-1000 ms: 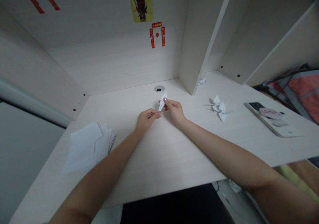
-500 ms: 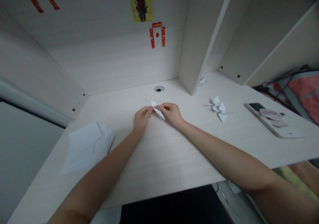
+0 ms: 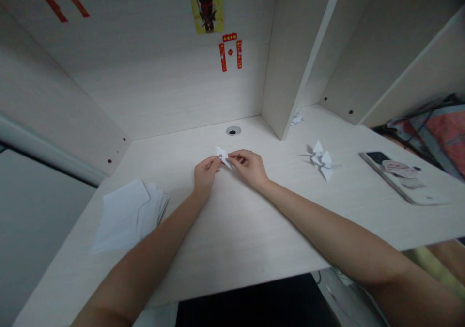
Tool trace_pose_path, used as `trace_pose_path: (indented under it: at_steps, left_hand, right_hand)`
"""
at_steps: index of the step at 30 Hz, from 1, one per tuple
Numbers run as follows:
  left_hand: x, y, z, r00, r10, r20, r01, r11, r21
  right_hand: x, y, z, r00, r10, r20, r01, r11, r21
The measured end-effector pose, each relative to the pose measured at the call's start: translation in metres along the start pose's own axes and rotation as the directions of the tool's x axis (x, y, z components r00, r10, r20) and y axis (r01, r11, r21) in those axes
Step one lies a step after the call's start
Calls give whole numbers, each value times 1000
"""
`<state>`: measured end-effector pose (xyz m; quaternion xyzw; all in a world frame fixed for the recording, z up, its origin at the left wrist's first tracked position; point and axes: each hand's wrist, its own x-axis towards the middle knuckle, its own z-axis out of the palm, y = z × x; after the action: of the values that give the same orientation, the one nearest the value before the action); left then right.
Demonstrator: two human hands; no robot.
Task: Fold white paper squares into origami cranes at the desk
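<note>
A small folded piece of white paper [image 3: 223, 156] is pinched between my left hand [image 3: 206, 174] and my right hand [image 3: 250, 168], above the middle of the pale wood-grain desk [image 3: 232, 240]. Fingers of both hands cover part of it, so its full shape is hidden. To the right of my right hand stands a finished white origami crane [image 3: 321, 161]. A stack of white paper sheets [image 3: 127, 218] lies left of my left forearm.
A phone in a printed case [image 3: 394, 178] lies near the desk's right edge. A scrap of white paper [image 3: 297, 119] sits by the shelf upright [image 3: 286, 60]. The desk has a cable grommet [image 3: 233, 131]. Red decorations hang on the back panel. Patterned fabric lies beyond the right edge.
My hands have come closer together. The folded paper has turned from nearly upright to pointing up and left, and less of it shows between my fingers.
</note>
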<state>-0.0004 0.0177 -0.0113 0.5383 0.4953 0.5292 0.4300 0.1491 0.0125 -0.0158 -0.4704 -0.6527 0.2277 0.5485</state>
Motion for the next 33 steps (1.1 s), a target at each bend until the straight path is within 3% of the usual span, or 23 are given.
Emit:
trace_pose_path:
  at_steps: [12, 33]
  left_hand:
    - [-1, -2, 2, 993, 26, 115, -7, 987, -163]
    - [-3, 3, 4, 999, 5, 51, 0, 994, -110]
  right_hand:
    - [-1, -3, -3, 999, 13, -32, -15, 998, -64]
    - [-1, -4, -4, 999, 31, 11, -30, 995, -96]
